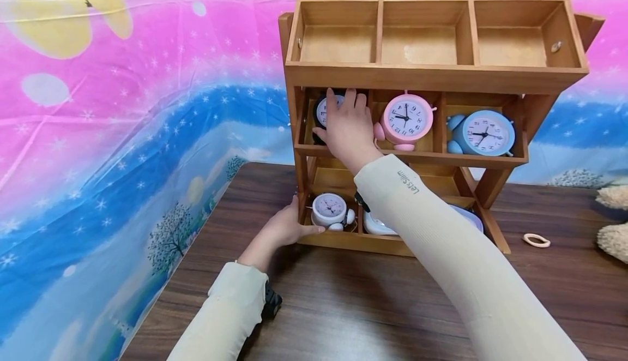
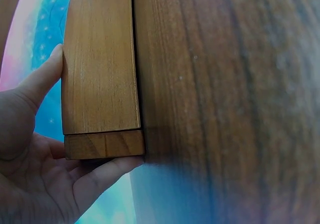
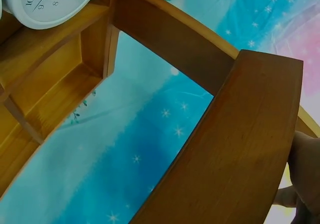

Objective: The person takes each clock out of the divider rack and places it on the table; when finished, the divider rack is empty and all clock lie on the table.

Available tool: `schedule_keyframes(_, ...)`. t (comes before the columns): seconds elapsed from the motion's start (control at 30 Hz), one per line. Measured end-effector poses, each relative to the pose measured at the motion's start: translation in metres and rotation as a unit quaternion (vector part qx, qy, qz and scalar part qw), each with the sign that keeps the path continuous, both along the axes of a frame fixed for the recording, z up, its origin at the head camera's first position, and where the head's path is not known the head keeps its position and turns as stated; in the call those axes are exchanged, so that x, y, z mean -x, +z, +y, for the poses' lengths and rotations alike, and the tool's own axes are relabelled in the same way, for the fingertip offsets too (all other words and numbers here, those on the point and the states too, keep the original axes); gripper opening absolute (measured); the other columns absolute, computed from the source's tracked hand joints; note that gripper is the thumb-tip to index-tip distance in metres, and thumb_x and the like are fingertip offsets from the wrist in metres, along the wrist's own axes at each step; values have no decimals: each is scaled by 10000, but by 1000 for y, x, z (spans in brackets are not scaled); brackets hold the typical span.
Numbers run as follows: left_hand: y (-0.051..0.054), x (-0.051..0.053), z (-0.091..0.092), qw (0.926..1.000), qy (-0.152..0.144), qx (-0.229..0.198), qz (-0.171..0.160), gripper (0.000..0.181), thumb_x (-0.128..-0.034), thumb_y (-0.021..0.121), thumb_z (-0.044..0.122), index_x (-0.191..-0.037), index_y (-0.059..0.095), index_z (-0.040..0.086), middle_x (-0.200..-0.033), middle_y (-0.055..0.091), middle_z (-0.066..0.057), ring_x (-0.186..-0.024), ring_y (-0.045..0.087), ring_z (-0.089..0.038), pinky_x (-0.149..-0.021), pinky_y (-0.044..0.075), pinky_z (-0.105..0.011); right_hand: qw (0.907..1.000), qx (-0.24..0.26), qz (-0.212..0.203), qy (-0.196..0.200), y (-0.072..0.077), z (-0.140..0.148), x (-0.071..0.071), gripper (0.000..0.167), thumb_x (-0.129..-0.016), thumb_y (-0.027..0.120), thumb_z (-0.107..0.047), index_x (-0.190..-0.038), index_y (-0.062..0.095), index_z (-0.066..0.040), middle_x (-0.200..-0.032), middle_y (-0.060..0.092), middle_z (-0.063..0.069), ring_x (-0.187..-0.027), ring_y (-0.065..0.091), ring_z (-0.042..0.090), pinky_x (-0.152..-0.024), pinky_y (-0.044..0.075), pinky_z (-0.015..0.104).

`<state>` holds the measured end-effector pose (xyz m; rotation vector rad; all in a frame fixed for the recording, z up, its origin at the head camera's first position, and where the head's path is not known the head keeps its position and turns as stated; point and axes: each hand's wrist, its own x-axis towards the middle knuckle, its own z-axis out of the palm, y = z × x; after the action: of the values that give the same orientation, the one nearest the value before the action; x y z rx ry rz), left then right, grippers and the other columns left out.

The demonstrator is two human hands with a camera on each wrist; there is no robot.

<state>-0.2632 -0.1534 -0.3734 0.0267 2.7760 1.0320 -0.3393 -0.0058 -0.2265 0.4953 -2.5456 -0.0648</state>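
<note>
In the head view, my right hand [image 1: 350, 129] reaches into the left compartment of the middle tier of a wooden shelf [image 1: 432, 80]. Its thumb and fingers lie round a black alarm clock [image 1: 321, 111], which they partly cover. Only the edge of this right hand [image 3: 306, 169] shows in the right wrist view, behind a wooden board [image 3: 235, 149]. My left hand [image 1: 282, 227] grips the shelf's lower left corner, beside a white alarm clock [image 1: 330, 206]. In the left wrist view, thumb and fingers of the left hand [image 2: 30, 174] lie on two sides of the wooden corner [image 2: 100, 73].
A pink alarm clock [image 1: 406, 118] and a blue one [image 1: 485, 134] stand in the middle tier. White and lilac items sit lower down, partly behind my right arm. A pale ring [image 1: 536, 240] lies on the dark table [image 1: 314, 306]; fluffy beige things [image 1: 613, 241] are at far right.
</note>
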Motion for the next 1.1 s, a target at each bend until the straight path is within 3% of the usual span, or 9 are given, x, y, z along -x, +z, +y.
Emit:
schedule_keyframes(0.6, -1, 0, 0, 9999, 59, 81, -46, 1126, -864, 740, 496, -1571, 45, -36, -1563, 301, -256, -1410, 355, -382, -1111, 343, -510, 9981, -215, 571, 64, -4, 5, 1, 852, -959, 524, -593, -1556, 297, -29, -1416, 364, 348, -1242, 414, 468, -943, 505, 446)
schedule_keyframes(0.83, 1, 0, 1, 9999, 79, 44, -54, 1126, -860, 746, 492, -1575, 47, -25, -1569, 293, -250, -1412, 351, -384, -1112, 339, -515, 9992, 10, 385, 94, 0, 9, 1, 872, -964, 499, -606, -1554, 276, -3, -1441, 313, 370, -1268, 358, 475, -980, 457, 467)
schedule_keyframes(1.1, 1, 1, 1, 9999, 82, 51, -54, 1129, -857, 752, 487, -1581, 40, -6, -1570, 296, -242, -1411, 356, -382, -1114, 338, -515, 9967, 742, 53, 314, 6, 14, 1, 874, -949, 520, -616, -1494, 348, 45, -1423, 332, 354, -1243, 371, 468, -1050, 377, 494)
